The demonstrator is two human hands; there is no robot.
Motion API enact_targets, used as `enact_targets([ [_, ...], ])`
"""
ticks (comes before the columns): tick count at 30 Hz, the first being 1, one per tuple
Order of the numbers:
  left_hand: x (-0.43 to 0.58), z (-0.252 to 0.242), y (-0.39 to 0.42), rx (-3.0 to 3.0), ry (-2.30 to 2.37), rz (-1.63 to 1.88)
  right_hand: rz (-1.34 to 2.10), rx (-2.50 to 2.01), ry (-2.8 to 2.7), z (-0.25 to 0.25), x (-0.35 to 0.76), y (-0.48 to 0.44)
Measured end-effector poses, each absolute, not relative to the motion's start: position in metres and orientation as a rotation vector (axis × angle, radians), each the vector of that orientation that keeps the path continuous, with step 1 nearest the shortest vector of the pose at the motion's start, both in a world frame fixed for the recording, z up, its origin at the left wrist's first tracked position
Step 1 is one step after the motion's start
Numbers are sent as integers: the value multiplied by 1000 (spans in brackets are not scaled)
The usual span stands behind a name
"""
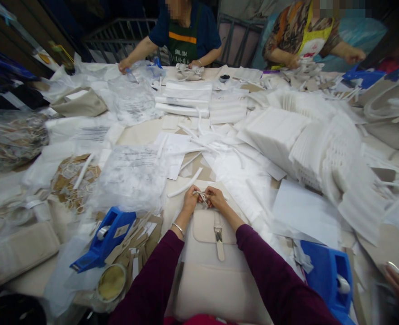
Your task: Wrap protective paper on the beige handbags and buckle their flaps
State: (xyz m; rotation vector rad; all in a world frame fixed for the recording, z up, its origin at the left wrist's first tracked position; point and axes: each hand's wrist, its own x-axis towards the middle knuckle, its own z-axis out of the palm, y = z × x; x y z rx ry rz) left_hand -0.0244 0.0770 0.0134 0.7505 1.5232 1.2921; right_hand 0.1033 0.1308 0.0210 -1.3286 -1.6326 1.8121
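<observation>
A cream flap bag point(216, 280) lies upright before me, with a buckled strap point(218, 234) and a metal clasp on its flap. At its top edge my left hand point(191, 197) and my right hand point(215, 198) meet, fingers pinched. Between them is a small pale strap-like piece point(203, 197), probably the bag's top handle; its details are too small to make out. A white foam tube point(185, 183) lies just beyond my left hand.
Blue tape dispensers point(106, 239) point(331, 275) flank the bag, with cardboard tags point(148, 230) and a tape roll point(111, 282) at left. Stacked white foam sheets point(307, 140) stand at right, plastic bags point(134, 176) at left. Two co-workers point(185, 36) work across the table; other people's hands show at both sides.
</observation>
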Motion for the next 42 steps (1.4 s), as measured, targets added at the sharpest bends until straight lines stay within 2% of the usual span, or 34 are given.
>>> enact_targets([
  [18,-22,14,73,993,1755,1227,1932,-1289,-1928,31,100,146],
  [22,-23,14,73,1086,1812,1195,1759,-1386,-1930,30,91,142],
  [28,-25,12,66,954,1729,1160,1279,-1426,-2085,31,83,134],
  [36,-19,19,68,808,1794,1125,1083,-1249,-2186,24,87,131],
  [42,-24,24,77,723,1906,1120,1088,-990,-2352,23,104,127],
])
